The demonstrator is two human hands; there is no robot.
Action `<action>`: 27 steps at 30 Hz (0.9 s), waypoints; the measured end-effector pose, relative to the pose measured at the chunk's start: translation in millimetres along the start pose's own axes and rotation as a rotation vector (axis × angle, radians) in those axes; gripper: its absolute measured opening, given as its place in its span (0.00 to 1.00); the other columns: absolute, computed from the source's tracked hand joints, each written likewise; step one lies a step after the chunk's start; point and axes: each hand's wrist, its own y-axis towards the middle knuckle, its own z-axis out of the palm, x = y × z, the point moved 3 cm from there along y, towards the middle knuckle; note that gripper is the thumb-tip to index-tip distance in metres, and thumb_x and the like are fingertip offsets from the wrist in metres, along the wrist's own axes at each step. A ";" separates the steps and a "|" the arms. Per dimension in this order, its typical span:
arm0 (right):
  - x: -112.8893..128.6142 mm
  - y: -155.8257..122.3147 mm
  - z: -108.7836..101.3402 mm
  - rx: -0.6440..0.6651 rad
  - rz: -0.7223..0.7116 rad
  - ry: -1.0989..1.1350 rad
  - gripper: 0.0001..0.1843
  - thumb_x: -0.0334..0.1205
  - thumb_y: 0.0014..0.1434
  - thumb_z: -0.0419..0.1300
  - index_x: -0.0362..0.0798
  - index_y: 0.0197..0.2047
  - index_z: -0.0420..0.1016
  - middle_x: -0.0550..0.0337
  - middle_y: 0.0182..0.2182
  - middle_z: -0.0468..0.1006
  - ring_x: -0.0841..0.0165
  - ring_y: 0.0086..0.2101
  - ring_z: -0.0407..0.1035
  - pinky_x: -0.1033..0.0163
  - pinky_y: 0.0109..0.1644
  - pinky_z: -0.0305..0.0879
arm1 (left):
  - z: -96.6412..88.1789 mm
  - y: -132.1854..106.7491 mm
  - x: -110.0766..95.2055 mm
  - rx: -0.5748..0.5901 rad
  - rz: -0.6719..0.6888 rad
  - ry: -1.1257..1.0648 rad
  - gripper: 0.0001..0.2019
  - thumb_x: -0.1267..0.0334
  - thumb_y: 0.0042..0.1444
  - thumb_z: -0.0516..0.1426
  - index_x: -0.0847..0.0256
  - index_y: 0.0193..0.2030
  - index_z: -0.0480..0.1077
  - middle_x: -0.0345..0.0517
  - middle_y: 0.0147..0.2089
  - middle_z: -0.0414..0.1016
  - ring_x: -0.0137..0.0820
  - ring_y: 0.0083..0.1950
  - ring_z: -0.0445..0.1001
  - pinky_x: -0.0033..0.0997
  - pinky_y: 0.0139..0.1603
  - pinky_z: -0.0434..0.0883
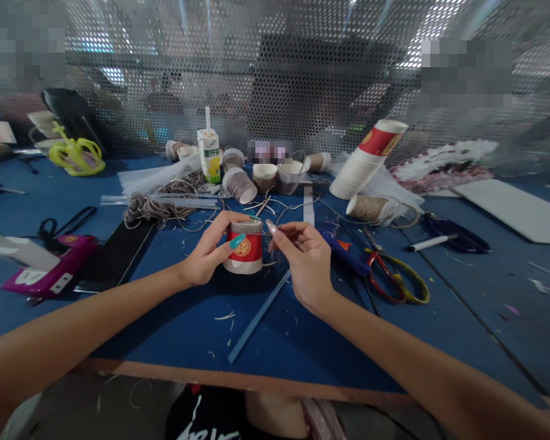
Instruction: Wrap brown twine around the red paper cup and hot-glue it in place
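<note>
At frame centre, left fingers clasp the red-and-white paper cup; whether right fingers beside it pinch anything cannot be told. Likely light, crushable; its cord-wound upper end seems firmest to grip.

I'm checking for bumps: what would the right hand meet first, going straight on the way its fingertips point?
Most likely the red cup, near its top, held in the left hand; the right hand points that way, though depth is hard to judge.
</note>
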 end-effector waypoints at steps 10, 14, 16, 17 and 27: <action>0.6 3.0 2.1 0.040 -0.019 0.021 0.13 0.37 0.50 0.68 0.52 0.35 0.66 0.69 0.26 0.74 0.73 0.24 0.69 0.63 0.34 0.68 | 0.3 1.4 -2.2 -0.017 0.039 0.074 0.19 0.51 0.59 0.54 0.57 0.53 0.67 0.51 0.50 0.69 0.41 0.53 0.67 0.44 0.56 0.63; -0.1 1.8 2.1 0.053 -0.010 0.021 0.13 0.37 0.51 0.67 0.52 0.35 0.66 0.70 0.25 0.74 0.73 0.24 0.69 0.63 0.34 0.68 | 0.1 1.5 -2.2 -0.010 0.045 0.046 0.20 0.50 0.58 0.53 0.58 0.53 0.67 0.51 0.50 0.68 0.41 0.52 0.68 0.44 0.55 0.64; -1.0 1.5 2.1 0.055 -0.005 0.022 0.13 0.37 0.51 0.67 0.52 0.35 0.66 0.70 0.25 0.74 0.73 0.24 0.69 0.63 0.34 0.68 | 0.0 1.5 -1.8 -0.014 0.048 0.028 0.21 0.49 0.58 0.53 0.58 0.53 0.67 0.51 0.50 0.68 0.41 0.51 0.68 0.43 0.54 0.64; -1.5 1.5 2.2 0.058 -0.002 0.022 0.13 0.37 0.51 0.67 0.52 0.35 0.66 0.70 0.25 0.73 0.73 0.24 0.69 0.63 0.34 0.68 | 0.0 1.6 -1.6 -0.017 0.047 0.025 0.21 0.49 0.57 0.53 0.58 0.53 0.67 0.51 0.50 0.68 0.41 0.51 0.68 0.43 0.54 0.64; -1.9 3.9 3.3 0.071 -0.012 0.030 0.13 0.38 0.52 0.66 0.51 0.35 0.64 0.70 0.25 0.73 0.74 0.24 0.69 0.63 0.33 0.70 | 0.1 1.7 -1.4 -0.036 0.008 0.047 0.17 0.54 0.58 0.56 0.58 0.51 0.68 0.50 0.49 0.69 0.40 0.52 0.68 0.41 0.56 0.63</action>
